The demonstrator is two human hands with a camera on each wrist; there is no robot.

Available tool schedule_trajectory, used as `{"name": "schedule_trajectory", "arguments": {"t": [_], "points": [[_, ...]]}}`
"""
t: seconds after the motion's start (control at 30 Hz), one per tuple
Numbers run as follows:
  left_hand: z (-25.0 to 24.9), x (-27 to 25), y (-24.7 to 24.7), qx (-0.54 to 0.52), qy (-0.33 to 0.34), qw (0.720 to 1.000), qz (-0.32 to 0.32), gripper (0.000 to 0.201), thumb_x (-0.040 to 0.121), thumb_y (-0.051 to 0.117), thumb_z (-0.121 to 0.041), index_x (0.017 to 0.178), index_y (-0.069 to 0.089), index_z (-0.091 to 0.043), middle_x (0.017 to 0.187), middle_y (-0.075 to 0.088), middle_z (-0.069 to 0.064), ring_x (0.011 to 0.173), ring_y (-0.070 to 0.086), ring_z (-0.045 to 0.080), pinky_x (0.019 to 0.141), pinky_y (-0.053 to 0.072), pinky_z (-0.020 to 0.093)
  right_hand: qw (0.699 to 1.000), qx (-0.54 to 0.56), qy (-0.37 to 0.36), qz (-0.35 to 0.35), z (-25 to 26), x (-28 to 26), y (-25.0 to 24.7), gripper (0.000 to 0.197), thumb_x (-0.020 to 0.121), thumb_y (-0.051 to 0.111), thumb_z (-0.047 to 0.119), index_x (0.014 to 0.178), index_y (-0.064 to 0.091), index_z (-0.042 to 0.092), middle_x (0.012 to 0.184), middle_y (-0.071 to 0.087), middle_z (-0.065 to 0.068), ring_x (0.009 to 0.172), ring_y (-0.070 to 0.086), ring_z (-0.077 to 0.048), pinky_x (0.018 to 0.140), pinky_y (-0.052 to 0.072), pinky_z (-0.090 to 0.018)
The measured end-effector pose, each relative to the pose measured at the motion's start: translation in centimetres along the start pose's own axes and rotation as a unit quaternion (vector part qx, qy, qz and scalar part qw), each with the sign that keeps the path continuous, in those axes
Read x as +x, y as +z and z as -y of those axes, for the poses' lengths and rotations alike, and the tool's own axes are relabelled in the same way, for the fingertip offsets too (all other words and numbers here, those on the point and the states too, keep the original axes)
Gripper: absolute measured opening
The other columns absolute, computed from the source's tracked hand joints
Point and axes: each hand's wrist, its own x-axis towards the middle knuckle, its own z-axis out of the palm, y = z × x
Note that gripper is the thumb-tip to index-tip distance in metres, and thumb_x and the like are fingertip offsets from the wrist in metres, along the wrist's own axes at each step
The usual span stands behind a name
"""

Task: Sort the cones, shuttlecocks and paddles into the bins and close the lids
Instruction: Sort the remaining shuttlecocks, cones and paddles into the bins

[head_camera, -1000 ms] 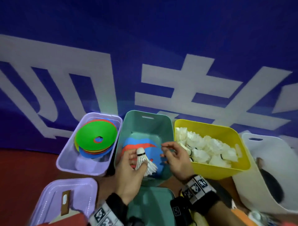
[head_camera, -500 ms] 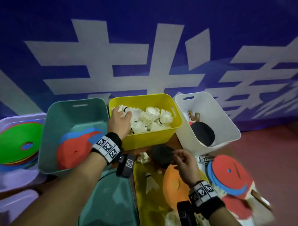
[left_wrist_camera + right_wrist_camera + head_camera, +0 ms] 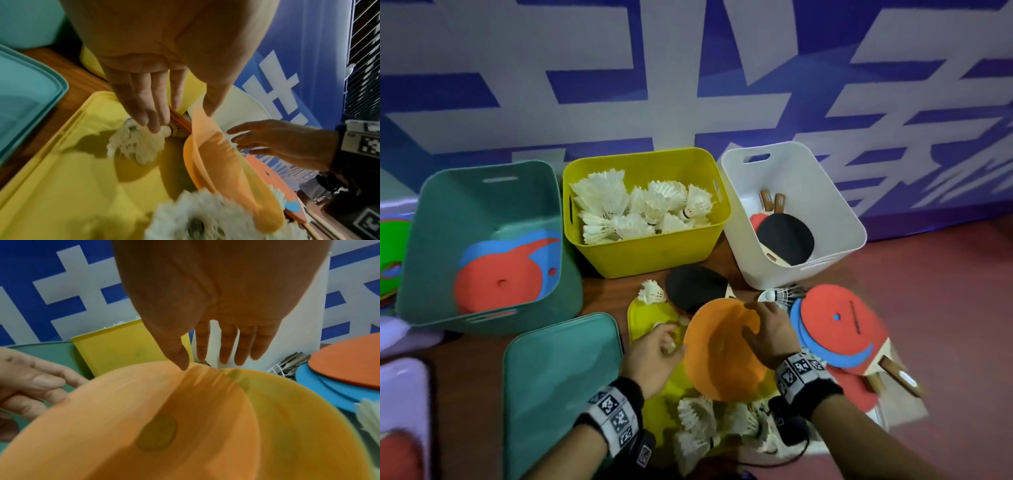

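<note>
My right hand (image 3: 756, 318) pinches the far rim of an orange disc cone (image 3: 722, 353) and holds it tilted up over the yellow lid (image 3: 647, 318). In the right wrist view the thumb (image 3: 182, 363) lies on the cone (image 3: 164, 418) and the fingers sit behind its rim. My left hand (image 3: 667, 342) reaches under the cone's left edge. In the left wrist view its fingertips (image 3: 156, 128) touch the cork of a white shuttlecock (image 3: 133, 144) lying on the lid (image 3: 61, 178). The yellow bin (image 3: 654, 253) holds several shuttlecocks.
The green bin (image 3: 482, 192) holds red and blue discs; the white bin (image 3: 808, 178) holds paddles. A black paddle (image 3: 695, 284) and a loose shuttlecock (image 3: 650, 291) lie behind the cone. Red and blue pieces (image 3: 835, 318) are stacked at right. Green lid (image 3: 558, 383) is at front left, more shuttlecocks (image 3: 698, 421) in front.
My left hand has left the yellow bin and come down to the shuttlecock on the yellow lid. My right hand has taken the orange cone's rim and tipped it up.
</note>
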Motion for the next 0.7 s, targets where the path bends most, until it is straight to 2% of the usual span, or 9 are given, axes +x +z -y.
{"name": "schedule_trajectory", "arguments": {"t": [0.03, 0.1, 0.17, 0.27, 0.43, 0.57, 0.63, 0.7], "points": [[0.1, -0.1, 0.9, 0.023, -0.012, 1.0, 0.012, 0.042, 0.09, 0.065, -0.05, 0.127, 0.051, -0.036, 0.11, 0.063, -0.015, 0.099, 0.062, 0.009, 0.08, 0.048, 0.024, 1.0, -0.024, 0.006, 0.008, -0.4, 0.1, 0.0, 0.053, 0.089, 0.061, 0.038, 0.14, 0.047, 0.029, 0.136, 0.052, -0.006, 0.122, 0.05, -0.028, 0.099, 0.046, -0.042], [0.0, 0.0, 2.3, 0.049, -0.037, 0.998, 0.019, 0.033, 0.088, 0.066, -0.052, 0.113, 0.052, -0.036, 0.106, 0.064, -0.015, 0.095, 0.063, 0.012, 0.079, 0.052, 0.029, 0.997, -0.07, 0.024, 0.028, -1.2, 0.3, 0.0, 0.054, 0.091, 0.058, 0.038, 0.143, 0.043, 0.03, 0.136, 0.051, -0.006, 0.121, 0.051, -0.03, 0.099, 0.046, -0.042], [-0.2, 0.1, 3.4, 0.04, -0.058, 0.998, 0.001, 0.021, 0.087, 0.069, -0.044, 0.093, 0.057, -0.028, 0.091, 0.067, -0.011, 0.084, 0.064, 0.014, 0.077, 0.055, 0.035, 0.993, -0.095, 0.04, 0.055, -2.0, 0.5, 0.0, 0.054, 0.092, 0.055, 0.036, 0.144, 0.039, 0.031, 0.135, 0.05, -0.006, 0.119, 0.052, -0.031, 0.098, 0.046, -0.043], [-0.5, 0.3, 4.3, 0.029, -0.063, 0.996, -0.061, 0.025, 0.087, 0.071, -0.03, 0.076, 0.054, -0.016, 0.07, 0.064, -0.002, 0.072, 0.063, 0.022, 0.068, 0.055, 0.038, 0.992, -0.095, 0.044, 0.064, -3.0, 0.9, 0.3, 0.05, 0.091, 0.055, 0.03, 0.14, 0.043, 0.03, 0.131, 0.05, -0.008, 0.115, 0.053, -0.032, 0.094, 0.049, -0.042], [-0.9, 0.1, 3.5, 0.049, -0.051, 0.989, -0.133, 0.036, 0.091, 0.067, -0.028, 0.067, 0.042, -0.018, 0.063, 0.056, -0.006, 0.063, 0.055, 0.019, 0.059, 0.045, 0.032, 0.994, -0.044, 0.067, 0.08, -3.9, 1.6, -0.1, 0.044, 0.09, 0.06, 0.021, 0.131, 0.048, 0.029, 0.129, 0.049, -0.008, 0.111, 0.058, -0.031, 0.085, 0.053, -0.04], [-0.1, -0.7, 1.5, 0.001, -0.059, 0.982, -0.179, 0.029, 0.093, 0.066, -0.029, 0.071, 0.048, -0.023, 0.075, 0.064, -0.005, 0.07, 0.059, 0.021, 0.063, 0.045, 0.03, 0.994, -0.031, 0.073, 0.077, -4.4, 1.8, 0.3, 0.037, 0.087, 0.065, 0.021, 0.118, 0.047, 0.026, 0.114, 0.059, -0.007, 0.095, 0.062, -0.027, 0.071, 0.049, -0.035], [0.8, -1.0, 0.5, -0.039, -0.068, 0.977, -0.2, 0.027, 0.093, 0.066, -0.029, 0.073, 0.05, -0.025, 0.076, 0.067, -0.002, 0.067, 0.06, 0.019, 0.061, 0.044, 0.029, 0.995, -0.016, 0.077, 0.066, -4.1, 1.7, 0.1, 0.026, 0.086, 0.064, 0.02, 0.109, 0.053, 0.024, 0.101, 0.067, -0.005, 0.091, 0.063, -0.025, 0.072, 0.052, -0.034], [1.7, -1.4, -0.5, -0.094, -0.071, 0.968, -0.223, 0.022, 0.093, 0.067, -0.028, 0.075, 0.054, -0.025, 0.075, 0.07, 0.001, 0.066, 0.063, 0.019, 0.063, 0.05, 0.033, 0.996, -0.006, 0.069, 0.059, -3.5, 1.5, -0.2, 0.013, 0.09, 0.062, 0.024, 0.102, 0.062, 0.022, 0.098, 0.071, -0.004, 0.094, 0.065, -0.024, 0.076, 0.055, -0.034]]}}
